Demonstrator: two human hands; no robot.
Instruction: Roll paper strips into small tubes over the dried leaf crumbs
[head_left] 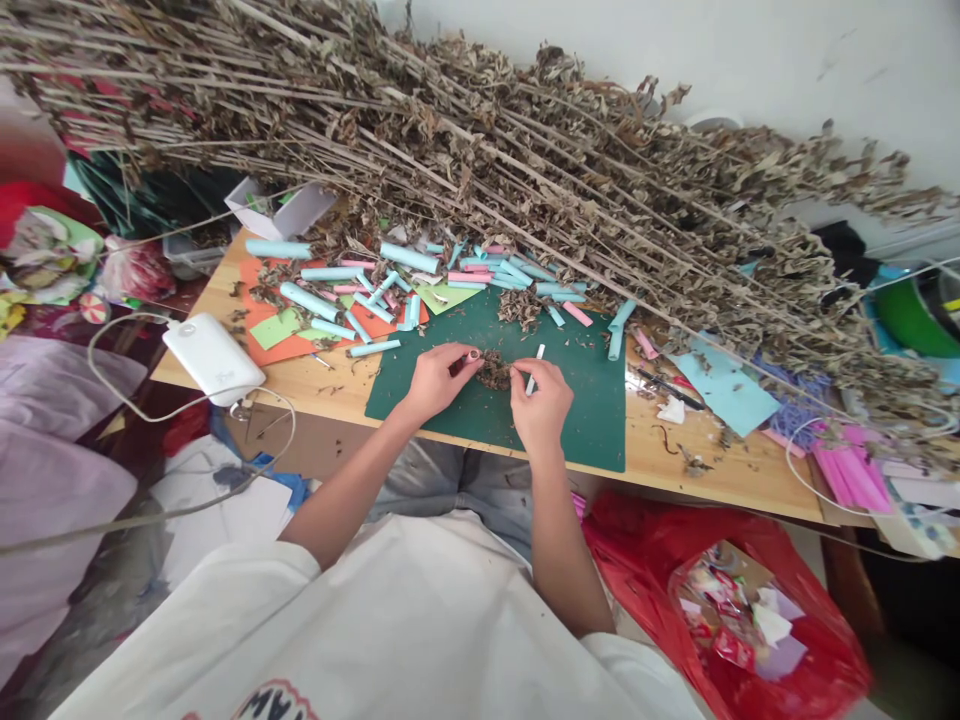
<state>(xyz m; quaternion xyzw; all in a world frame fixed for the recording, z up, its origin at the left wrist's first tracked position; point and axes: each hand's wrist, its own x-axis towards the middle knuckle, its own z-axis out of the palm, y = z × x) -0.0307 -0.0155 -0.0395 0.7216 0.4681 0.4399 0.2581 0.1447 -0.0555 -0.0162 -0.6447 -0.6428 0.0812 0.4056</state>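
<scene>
My left hand (442, 378) pinches a small pink paper tube (472, 355) above the dark green cutting mat (585, 430). Crumbled dried leaves (494, 371) lie between my two hands, right beside the tube's end. My right hand (541, 400) has its thumb and fingertips closed at the edge of these leaves; a thin white stick (535, 368) shows by its fingers, and I cannot tell whether it is held or lies on the mat. Behind the hands lie several rolled blue paper tubes (409, 257) and pink ones, strewn with leaf bits.
A large bundle of dried leafy stalks (465, 150) spans the back of the wooden table (337, 400). A white power bank (214, 358) with a cable sits at the left edge. Blue paper (724, 385) and a black pen (671, 388) lie right. A red bag (637, 550) holds scraps below.
</scene>
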